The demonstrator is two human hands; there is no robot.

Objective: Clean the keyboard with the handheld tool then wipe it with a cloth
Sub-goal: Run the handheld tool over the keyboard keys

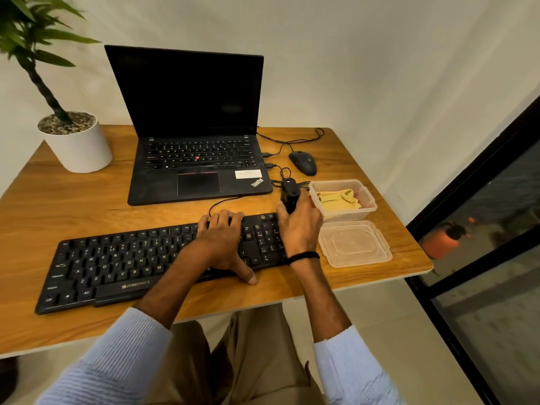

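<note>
A black Zebronics keyboard [117,264] lies across the front of the wooden table [87,206]. My left hand [223,244] rests flat on the keyboard's right-centre keys, fingers over its far edge, thumb at the near edge. My right hand [301,226] grips a small black handheld tool [290,195], held upright above the keyboard's number pad. A yellow cloth [339,198] lies folded inside an open clear plastic box [369,200] just right of the tool.
The box's clear lid [353,244] lies on the table at the keyboard's right end. An open black laptop [193,127] stands behind the keyboard, with a black mouse [303,162] and cables to its right. A potted plant [74,141] occupies the far left corner.
</note>
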